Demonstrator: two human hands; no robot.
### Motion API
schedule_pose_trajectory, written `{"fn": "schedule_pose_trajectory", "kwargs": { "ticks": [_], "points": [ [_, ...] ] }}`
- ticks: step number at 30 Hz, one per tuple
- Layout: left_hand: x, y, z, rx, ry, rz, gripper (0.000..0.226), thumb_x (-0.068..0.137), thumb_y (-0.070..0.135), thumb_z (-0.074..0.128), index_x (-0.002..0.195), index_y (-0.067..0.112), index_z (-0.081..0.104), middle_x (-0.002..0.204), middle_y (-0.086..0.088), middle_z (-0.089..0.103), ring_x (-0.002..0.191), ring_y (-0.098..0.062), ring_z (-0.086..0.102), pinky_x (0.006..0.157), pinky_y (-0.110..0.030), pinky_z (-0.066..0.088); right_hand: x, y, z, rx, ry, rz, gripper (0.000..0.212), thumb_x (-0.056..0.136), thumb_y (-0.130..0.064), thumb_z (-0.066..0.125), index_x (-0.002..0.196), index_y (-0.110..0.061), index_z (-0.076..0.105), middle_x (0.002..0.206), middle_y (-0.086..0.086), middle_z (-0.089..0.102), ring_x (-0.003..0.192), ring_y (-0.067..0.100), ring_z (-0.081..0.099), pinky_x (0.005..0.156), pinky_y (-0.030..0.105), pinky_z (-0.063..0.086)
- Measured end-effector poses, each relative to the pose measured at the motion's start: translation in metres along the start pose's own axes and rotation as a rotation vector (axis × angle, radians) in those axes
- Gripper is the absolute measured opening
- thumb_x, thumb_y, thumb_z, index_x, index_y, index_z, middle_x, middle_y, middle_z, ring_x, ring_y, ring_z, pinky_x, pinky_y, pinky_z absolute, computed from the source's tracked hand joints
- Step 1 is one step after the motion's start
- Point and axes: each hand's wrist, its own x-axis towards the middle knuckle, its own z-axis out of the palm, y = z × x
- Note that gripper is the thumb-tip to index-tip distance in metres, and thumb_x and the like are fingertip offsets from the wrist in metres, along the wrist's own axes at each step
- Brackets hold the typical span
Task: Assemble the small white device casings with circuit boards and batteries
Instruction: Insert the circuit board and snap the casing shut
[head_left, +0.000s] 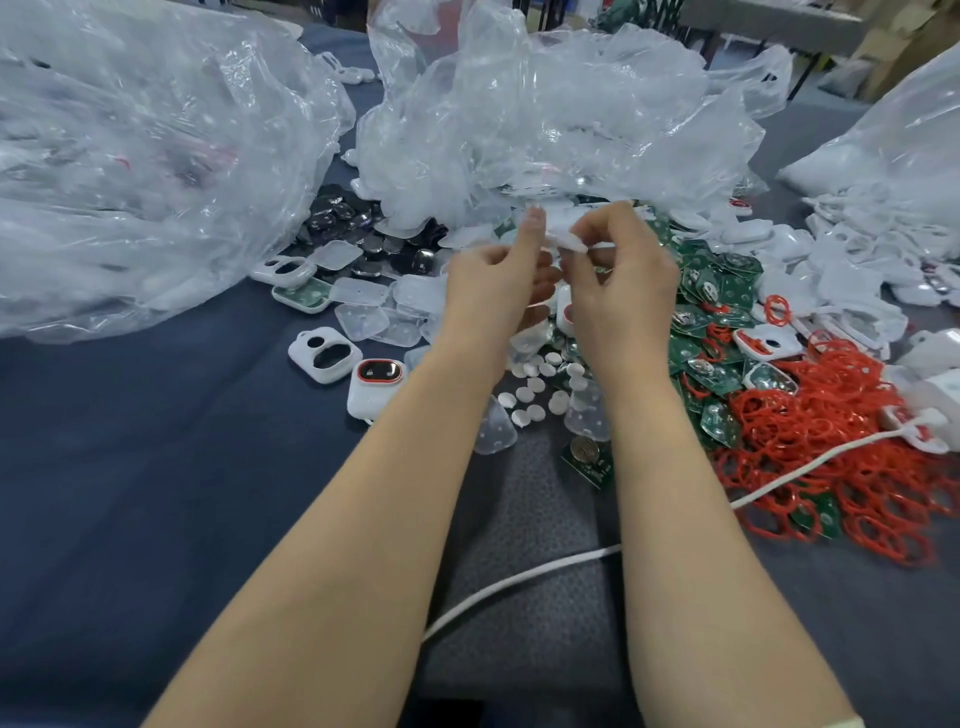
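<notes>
Light was bright and even, apparently from overhead. Shadows were soft, faint under the forearms. White glare streaked the clear plastic bags beyond the fingers. The fingertips and the small white piece between them were motion-blurred. Wide-angle bowing stretched everything far left and right of the fingers. The background beyond was soft.
</notes>
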Motion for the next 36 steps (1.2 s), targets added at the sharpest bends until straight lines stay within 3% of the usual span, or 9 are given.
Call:
{"fn": "schedule_pose_trajectory", "kwargs": {
  "ticks": [3, 7, 11, 14, 19, 23, 28, 33, 36],
  "points": [
    [0.002, 0.002, -0.002, -0.243, -0.061, -0.184, 0.021, 0.092, 0.026, 0.063, 0.075, 0.014, 0.065, 0.055, 0.007, 0.061, 0.052, -0.003, 0.054, 0.051, -0.016, 0.046, -0.001, -0.003, 0.002, -0.006, -0.027, -0.04, 0.006, 0.09, -0.009, 0.057, 0.089, -0.004, 0.061, 0.091, 0.009, 0.061, 0.084, 0.027, 0.062, 0.072, 0.047, 0.05],
    [0.004, 0.004, -0.004, -0.44, -0.093, -0.325, 0.013, 0.09, 0.017, 0.065, 0.078, 0.014, 0.067, 0.066, 0.002, 0.062, 0.063, -0.006, 0.056, 0.06, -0.017, 0.048, -0.001, -0.002, 0.004, -0.014, -0.077, -0.039, 0.006, 0.089, -0.005, 0.056, 0.094, -0.005, 0.06, 0.098, 0.005, 0.058, 0.09, 0.023, 0.061, 0.077, 0.041, 0.051],
    [0.003, 0.003, -0.005, -0.522, -0.105, -0.344, 0.003, 0.089, 0.012, 0.065, 0.086, 0.012, 0.063, 0.074, 0.001, 0.063, 0.068, -0.007, 0.058, 0.067, -0.018, 0.049, 0.0, -0.002, 0.003, 0.04, -0.144, 0.082, 0.019, 0.087, -0.002, 0.052, 0.1, -0.014, 0.061, 0.106, 0.004, 0.06, 0.091, 0.016, 0.063, 0.07, 0.016, 0.048],
    [0.002, 0.001, 0.0, -0.469, -0.066, -0.299, 0.01, 0.089, 0.008, 0.065, 0.088, 0.016, 0.058, 0.075, 0.003, 0.062, 0.067, -0.005, 0.056, 0.059, -0.016, 0.045, 0.004, -0.004, -0.001, 0.329, -0.147, 0.358, 0.02, 0.089, -0.006, 0.055, 0.097, -0.024, 0.062, 0.097, 0.003, 0.068, 0.091, 0.019, 0.069, 0.062, 0.019, 0.047],
    [-0.004, -0.004, 0.008, -0.339, -0.092, -0.197, 0.018, 0.091, 0.004, 0.06, 0.081, 0.016, 0.053, 0.07, 0.004, 0.063, 0.065, -0.004, 0.059, 0.066, -0.019, 0.045, 0.007, -0.002, -0.004, 0.653, -0.101, 0.679, 0.014, 0.091, -0.014, 0.062, 0.102, -0.02, 0.058, 0.081, -0.004, 0.065, 0.061, 0.005, 0.062, 0.057, 0.025, 0.043],
    [-0.002, 0.002, 0.003, -0.121, -0.16, -0.157, 0.01, 0.088, 0.018, 0.066, 0.081, 0.02, 0.059, 0.076, 0.005, 0.061, 0.078, -0.009, 0.058, 0.076, -0.024, 0.048, 0.011, 0.001, -0.014, 0.796, -0.143, 0.712, 0.013, 0.091, -0.008, 0.059, 0.088, -0.021, 0.063, 0.064, -0.003, 0.061, 0.05, 0.008, 0.051, 0.051, 0.027, 0.036],
    [0.001, 0.004, -0.005, 0.002, -0.204, -0.099, 0.009, 0.09, 0.019, 0.065, 0.083, 0.016, 0.061, 0.08, 0.0, 0.064, 0.071, -0.011, 0.062, 0.067, -0.021, 0.054, 0.011, 0.005, -0.021, 0.801, -0.306, 0.647, 0.017, 0.091, -0.005, 0.057, 0.086, -0.016, 0.069, 0.069, -0.001, 0.067, 0.058, 0.014, 0.055, 0.053, 0.024, 0.041],
    [-0.007, -0.001, 0.012, -0.352, -0.177, -0.232, 0.004, 0.094, 0.007, 0.058, 0.09, 0.005, 0.058, 0.08, -0.007, 0.064, 0.067, -0.013, 0.061, 0.057, -0.017, 0.053, 0.013, 0.005, -0.017, 0.918, -0.177, 0.777, 0.005, 0.089, -0.013, 0.063, 0.09, -0.014, 0.068, 0.076, 0.001, 0.071, 0.065, 0.014, 0.064, 0.056, 0.025, 0.051],
    [-0.008, -0.003, 0.015, -0.472, -0.132, -0.261, 0.003, 0.096, 0.007, 0.055, 0.097, 0.006, 0.057, 0.074, -0.005, 0.062, 0.057, -0.009, 0.058, 0.051, -0.016, 0.051, 0.011, 0.005, -0.013, 0.965, -0.133, 0.796, 0.003, 0.091, -0.013, 0.061, 0.091, -0.011, 0.064, 0.076, 0.004, 0.068, 0.063, 0.015, 0.06, 0.05, 0.023, 0.044]
  ]
}}
